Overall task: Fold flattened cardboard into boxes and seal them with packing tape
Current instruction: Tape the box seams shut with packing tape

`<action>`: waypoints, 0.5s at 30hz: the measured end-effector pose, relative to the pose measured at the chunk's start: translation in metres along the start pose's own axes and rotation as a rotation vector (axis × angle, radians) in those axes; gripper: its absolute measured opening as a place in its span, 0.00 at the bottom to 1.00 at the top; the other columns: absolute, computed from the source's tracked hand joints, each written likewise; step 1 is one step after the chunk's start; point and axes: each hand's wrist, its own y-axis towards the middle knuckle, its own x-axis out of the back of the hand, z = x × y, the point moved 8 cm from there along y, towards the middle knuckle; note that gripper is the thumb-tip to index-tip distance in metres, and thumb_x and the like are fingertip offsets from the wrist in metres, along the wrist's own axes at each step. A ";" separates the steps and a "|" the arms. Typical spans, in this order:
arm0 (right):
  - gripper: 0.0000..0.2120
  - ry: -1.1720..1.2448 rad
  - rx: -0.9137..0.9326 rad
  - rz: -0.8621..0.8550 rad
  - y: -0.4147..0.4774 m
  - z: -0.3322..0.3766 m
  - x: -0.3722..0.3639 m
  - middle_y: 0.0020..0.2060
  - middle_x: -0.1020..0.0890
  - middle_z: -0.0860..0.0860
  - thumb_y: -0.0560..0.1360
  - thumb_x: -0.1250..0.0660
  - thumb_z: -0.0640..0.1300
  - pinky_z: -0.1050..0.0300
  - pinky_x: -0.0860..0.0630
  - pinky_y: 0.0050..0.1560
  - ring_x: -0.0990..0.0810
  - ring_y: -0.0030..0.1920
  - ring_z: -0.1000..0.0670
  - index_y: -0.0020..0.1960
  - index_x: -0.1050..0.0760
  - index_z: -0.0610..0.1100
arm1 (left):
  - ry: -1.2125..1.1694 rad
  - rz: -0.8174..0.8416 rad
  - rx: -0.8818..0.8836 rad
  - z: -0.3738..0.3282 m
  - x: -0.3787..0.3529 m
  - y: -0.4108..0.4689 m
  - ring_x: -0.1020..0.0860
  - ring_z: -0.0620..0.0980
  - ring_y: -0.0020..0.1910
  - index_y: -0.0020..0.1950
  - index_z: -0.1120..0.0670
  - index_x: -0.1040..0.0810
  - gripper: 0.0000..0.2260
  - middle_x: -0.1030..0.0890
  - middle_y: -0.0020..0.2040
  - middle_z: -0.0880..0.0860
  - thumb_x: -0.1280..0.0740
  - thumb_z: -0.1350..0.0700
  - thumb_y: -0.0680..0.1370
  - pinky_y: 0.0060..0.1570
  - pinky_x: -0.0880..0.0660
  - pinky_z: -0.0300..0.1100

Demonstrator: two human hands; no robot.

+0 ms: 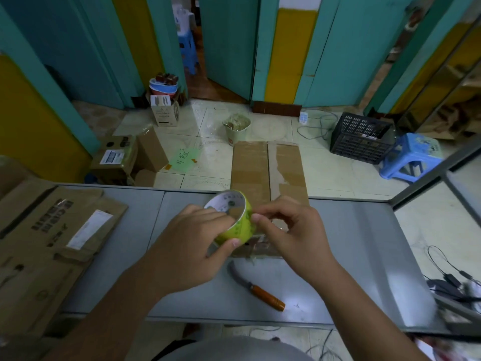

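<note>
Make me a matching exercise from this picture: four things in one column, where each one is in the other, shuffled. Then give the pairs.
Things:
1. tape roll
2. knife
3. crate
4. flattened boxes

Places:
A. on the floor, beside the blue stool
B. stacked at the table's left end
C. held in the left hand, with the right hand at its edge
D. lying on the table, nearer the person than the hands

Pairs: 1-C, 2-D, 3-A, 4-B
</note>
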 end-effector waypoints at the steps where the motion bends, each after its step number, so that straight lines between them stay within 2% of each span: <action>1: 0.06 0.039 -0.047 0.005 -0.001 -0.005 0.002 0.41 0.14 0.54 0.76 0.23 0.38 0.61 0.20 0.47 0.15 0.44 0.51 0.48 0.13 0.49 | -0.050 0.016 0.015 0.001 -0.002 0.000 0.32 0.45 0.37 0.43 0.42 0.35 0.14 0.33 0.36 0.41 0.31 0.46 0.81 0.42 0.35 0.41; 4: 0.04 0.244 -0.224 0.051 -0.006 -0.020 0.003 0.40 0.13 0.48 0.79 0.27 0.38 0.61 0.20 0.42 0.15 0.41 0.51 0.47 0.14 0.44 | -0.356 0.071 0.105 0.008 -0.009 0.000 0.26 0.46 0.40 0.37 0.44 0.29 0.16 0.27 0.34 0.46 0.30 0.40 0.80 0.42 0.29 0.43; 6: 0.05 0.356 -0.321 0.061 -0.011 -0.027 0.001 0.39 0.13 0.47 0.80 0.28 0.38 0.63 0.21 0.38 0.15 0.38 0.52 0.47 0.14 0.43 | -0.656 0.091 0.132 0.007 -0.012 0.001 0.22 0.47 0.39 0.40 0.46 0.21 0.14 0.22 0.35 0.48 0.29 0.40 0.80 0.40 0.24 0.45; 8: 0.05 0.434 -0.390 0.052 -0.013 -0.033 0.001 0.38 0.14 0.46 0.79 0.28 0.39 0.63 0.21 0.37 0.16 0.37 0.53 0.46 0.13 0.44 | -0.795 0.052 0.142 0.006 -0.014 0.004 0.20 0.49 0.35 0.42 0.48 0.18 0.13 0.20 0.35 0.50 0.29 0.41 0.81 0.36 0.23 0.43; 10: 0.05 0.487 -0.424 0.052 -0.014 -0.036 0.005 0.36 0.14 0.46 0.76 0.27 0.43 0.62 0.21 0.38 0.16 0.37 0.52 0.46 0.13 0.43 | -0.831 0.015 0.205 0.013 -0.019 0.004 0.20 0.51 0.32 0.41 0.51 0.19 0.14 0.20 0.33 0.51 0.29 0.44 0.81 0.32 0.23 0.45; 12: 0.09 0.462 -0.415 0.049 -0.014 -0.038 0.014 0.35 0.15 0.45 0.73 0.26 0.48 0.61 0.20 0.39 0.17 0.36 0.50 0.47 0.12 0.43 | -0.805 0.031 0.258 0.021 -0.024 0.002 0.22 0.48 0.30 0.39 0.49 0.20 0.13 0.22 0.32 0.51 0.30 0.45 0.81 0.29 0.25 0.44; 15: 0.08 0.384 -0.386 0.017 -0.015 -0.042 0.033 0.36 0.15 0.45 0.74 0.26 0.49 0.59 0.19 0.42 0.16 0.39 0.48 0.49 0.12 0.46 | -0.631 0.105 0.324 0.030 -0.028 0.002 0.24 0.45 0.26 0.37 0.47 0.21 0.16 0.22 0.29 0.51 0.31 0.39 0.80 0.27 0.29 0.39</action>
